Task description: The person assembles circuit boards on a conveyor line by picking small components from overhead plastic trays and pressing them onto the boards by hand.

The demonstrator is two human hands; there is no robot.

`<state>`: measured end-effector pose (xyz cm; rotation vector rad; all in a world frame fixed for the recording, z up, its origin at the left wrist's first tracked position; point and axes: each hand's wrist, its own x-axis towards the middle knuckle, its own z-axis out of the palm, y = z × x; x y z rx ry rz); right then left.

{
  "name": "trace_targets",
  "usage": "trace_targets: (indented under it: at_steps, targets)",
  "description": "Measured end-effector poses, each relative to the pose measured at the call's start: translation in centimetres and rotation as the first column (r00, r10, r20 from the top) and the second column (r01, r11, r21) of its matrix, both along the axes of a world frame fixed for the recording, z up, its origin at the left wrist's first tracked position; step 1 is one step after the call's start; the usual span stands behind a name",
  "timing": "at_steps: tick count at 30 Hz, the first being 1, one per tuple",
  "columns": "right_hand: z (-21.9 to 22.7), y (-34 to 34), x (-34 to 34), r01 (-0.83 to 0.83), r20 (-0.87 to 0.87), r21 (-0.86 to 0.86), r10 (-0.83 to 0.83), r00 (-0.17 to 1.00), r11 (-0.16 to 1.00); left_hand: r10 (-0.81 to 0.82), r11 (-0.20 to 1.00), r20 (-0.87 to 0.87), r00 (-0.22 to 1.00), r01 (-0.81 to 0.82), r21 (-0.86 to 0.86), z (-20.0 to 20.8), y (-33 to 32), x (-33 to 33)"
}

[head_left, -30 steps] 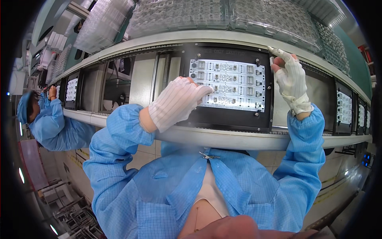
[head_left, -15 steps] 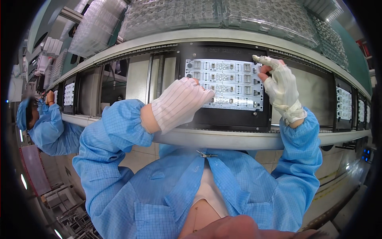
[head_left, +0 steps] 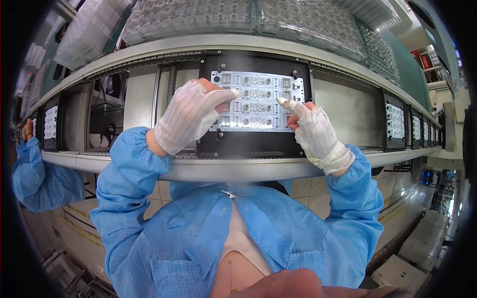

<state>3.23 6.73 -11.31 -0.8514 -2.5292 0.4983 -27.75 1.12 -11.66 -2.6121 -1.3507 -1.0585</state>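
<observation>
A white circuit board panel [head_left: 256, 107], with several rows of small components, lies on a black carrier plate [head_left: 248, 144] on the line. Over the panel's left side hovers my left hand [head_left: 189, 116] in a striped white glove with bare fingertips showing. Its index finger is stretched out over the upper rows, the thumb below it and apart. My right hand [head_left: 315, 130], gloved likewise, is at the panel's right side. Its covered index fingertip points at a middle row, thumb apart. Nothing shows between the fingers of either hand; contact with the panel is unclear.
Metal rails [head_left: 208, 171] with chains run along both sides of the plate. Stacked clear plastic trays [head_left: 308, 27] stand beyond the far rail. More carriers with white panels [head_left: 395, 121] sit to the right. A co-worker's blue sleeve [head_left: 47, 171] is at the left.
My right hand has moved from the panel's far right corner inward and nearer, over its right part. My left index finger has gone from the lower rows to the upper left. The view has shifted.
</observation>
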Motion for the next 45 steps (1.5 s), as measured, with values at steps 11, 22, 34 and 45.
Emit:
trace_targets:
  at_steps: [11,22,34,45]
  targets:
    - [1.4,-0.7,0.8,0.036,0.110,-0.061,-0.029,0.994,0.998,-0.008,0.998,0.076,0.997,0.013,-0.067,-0.2,-0.5,0.0]
    - [2.7,-1.1,-0.4,-0.047,0.341,0.078,0.018,0.940,0.996,-0.010,0.996,0.074,0.997,0.017,-0.089,1.0,-1.3,-0.1]
    - [1.9,0.0,1.4,0.039,0.108,0.165,-0.057,0.992,0.986,0.139,0.982,-0.328,0.934,-0.086,0.170,-0.3,4.6,3.9]
    - [-1.7,4.6,-2.2,0.049,0.149,0.462,-0.133,0.980,0.885,0.160,0.977,-0.347,0.924,-0.098,0.190,-1.4,4.2,4.0]
